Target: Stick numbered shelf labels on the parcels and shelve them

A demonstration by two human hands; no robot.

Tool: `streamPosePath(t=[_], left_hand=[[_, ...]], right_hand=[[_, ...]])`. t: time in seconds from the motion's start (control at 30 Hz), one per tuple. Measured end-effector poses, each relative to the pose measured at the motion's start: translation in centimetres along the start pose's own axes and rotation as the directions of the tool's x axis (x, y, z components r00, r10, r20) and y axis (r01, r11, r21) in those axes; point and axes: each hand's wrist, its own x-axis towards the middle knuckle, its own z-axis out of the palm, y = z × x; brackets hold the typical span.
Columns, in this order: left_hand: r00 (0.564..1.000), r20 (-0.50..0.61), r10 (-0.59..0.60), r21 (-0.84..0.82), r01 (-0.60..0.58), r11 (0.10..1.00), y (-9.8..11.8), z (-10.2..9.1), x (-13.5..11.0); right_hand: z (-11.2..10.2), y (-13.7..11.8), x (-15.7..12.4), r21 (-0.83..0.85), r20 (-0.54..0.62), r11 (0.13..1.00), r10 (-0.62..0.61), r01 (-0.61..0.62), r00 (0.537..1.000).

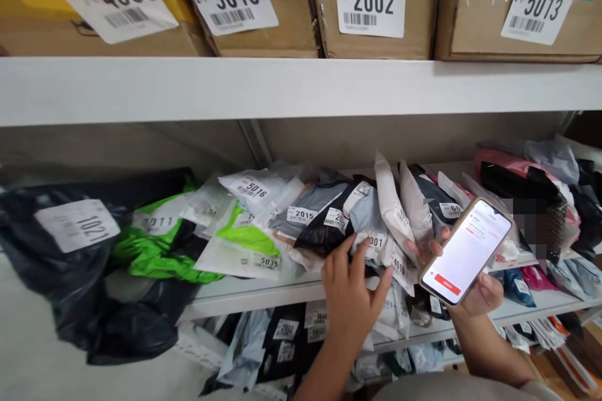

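Observation:
My left hand [350, 285] is open, its fingers spread over the front of a row of labelled parcels. Its fingertips lie at a grey parcel [376, 244] whose label ends in 001, just below a black bag [320, 232]. Right beside it is a clear-wrapped parcel [401, 266] marked 4016. In my right hand [484, 294] is a smartphone [466, 252], tilted, with its lit screen facing me and a red button near the bottom. The fingers on its left side come close to a white pouch [392, 207]; whether they touch it I cannot tell.
Cardboard boxes with numbered labels, one a box [376, 31] marked 2002, stand on the white upper shelf [301, 91]. A large black bag [47, 276] overhangs the left end of the middle shelf [254, 294]. More parcels [282, 338] fill the level below.

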Motion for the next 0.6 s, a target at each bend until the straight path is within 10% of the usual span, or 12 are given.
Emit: streamPosePath(t=[0.23,0.37,0.6], left_hand=[[0.975,0.171,0.144,-0.233,-0.102,0.967,4.8,1.1,-0.3],[0.962,0.223,0.161,-0.351,-0.075,0.933,4.7,0.9,0.2],[0.934,0.313,0.171,-0.543,0.028,0.84,2.3,-0.6,1.8]], right_hand=[[-0.5,-0.6,-0.8,-0.061,-0.044,0.998,-0.007,0.004,0.999],[-2.7,-1.0,-2.2,0.024,0.139,1.0,0.011,-0.015,0.99],[-4.4,1.2,-3.6,-0.126,0.409,0.916,0.397,-0.381,0.822]])
